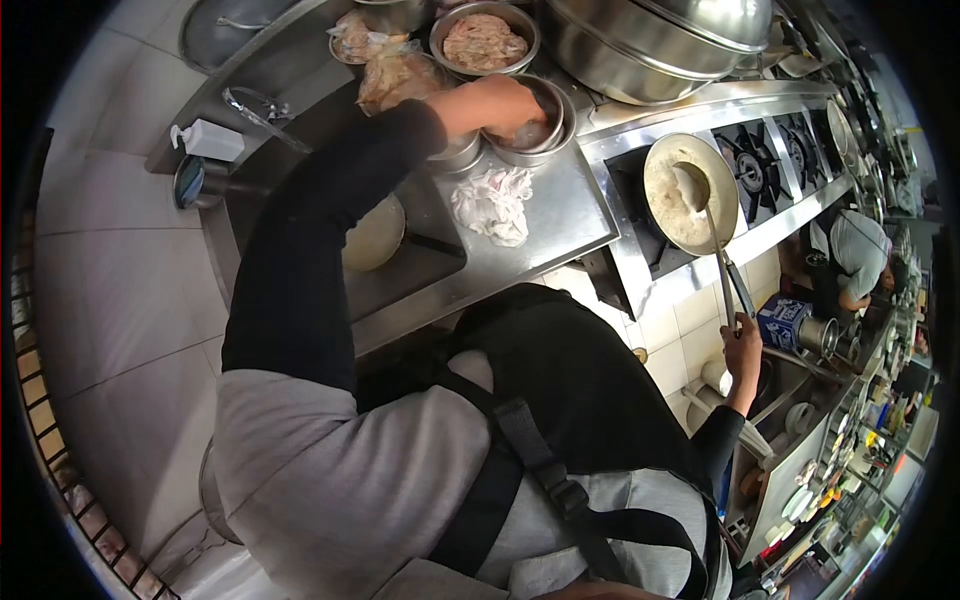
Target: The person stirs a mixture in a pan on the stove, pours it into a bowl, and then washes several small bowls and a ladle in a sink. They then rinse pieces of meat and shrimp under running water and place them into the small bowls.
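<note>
My left hand (512, 106) reaches down into a metal bowl (567, 125) on the steel counter, its fingers bent together; what they pinch, if anything, is hidden. A crumpled white cloth (494, 205) lies on the counter just below. On the right, my right hand (742, 350) is closed around the long handle of a ladle (692, 187). The ladle's bowl rests in a frying pan (664, 222) holding a pale, creamy liquid. The pan sits on the stove, and its dark handle points toward my right hand.
Bowls of raw meat (484, 43) and plastic bags (400, 75) stand behind the left hand. A large steel steamer pot (640, 50) is beyond the stove (755, 165). At left are a sink (430, 265) and a faucet (262, 112). Another person (858, 250) bends at the far right.
</note>
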Tool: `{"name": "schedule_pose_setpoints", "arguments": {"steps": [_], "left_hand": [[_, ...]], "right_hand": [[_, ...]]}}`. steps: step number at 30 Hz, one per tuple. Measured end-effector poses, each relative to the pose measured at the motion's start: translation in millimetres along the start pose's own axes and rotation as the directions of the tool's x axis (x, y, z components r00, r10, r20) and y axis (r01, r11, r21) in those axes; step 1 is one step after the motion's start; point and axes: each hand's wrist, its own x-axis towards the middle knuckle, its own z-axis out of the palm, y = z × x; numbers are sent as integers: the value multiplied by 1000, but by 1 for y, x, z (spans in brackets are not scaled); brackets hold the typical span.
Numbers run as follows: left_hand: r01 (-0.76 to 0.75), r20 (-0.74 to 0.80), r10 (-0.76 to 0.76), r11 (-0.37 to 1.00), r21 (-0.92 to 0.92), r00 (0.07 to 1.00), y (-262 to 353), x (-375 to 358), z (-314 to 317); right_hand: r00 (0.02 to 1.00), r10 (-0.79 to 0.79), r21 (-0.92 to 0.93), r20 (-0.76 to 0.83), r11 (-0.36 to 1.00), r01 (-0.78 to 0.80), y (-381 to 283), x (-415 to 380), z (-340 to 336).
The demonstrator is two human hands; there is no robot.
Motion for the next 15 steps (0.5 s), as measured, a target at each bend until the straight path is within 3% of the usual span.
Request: {"name": "schedule_pose_setpoints", "arguments": {"steps": [1,3,7,9,11,13,15], "left_hand": [[31,110,-43,994,107,993,-2,10,4],[15,93,-26,993,114,995,-1,17,5],[32,249,-88,974,222,965,0,28,11],[106,190,-107,994,13,976,-8,27,10],[20,129,-11,998,-64,992,-15,28,3],[238,421,-127,945,-223,898,-11,25,-24],[243,417,-130,942,-232,899,-14,19,-23]], "right_hand": [[1000,0,-41,-27,999,-1,-3,-2,0],[999,-1,-46,-43,999,-1,-2,-4,4],[999,17,-27,-41,999,-18,-4,-10,5],[999,17,-17,-32,1000,-18,-4,-11,8],[999,1,-16,-48,1000,-1,7,-8,13],[986,-113,-55,-125,993,107,21,-2,19],[987,-105,-44,-125,994,100,25,2,20]]}}
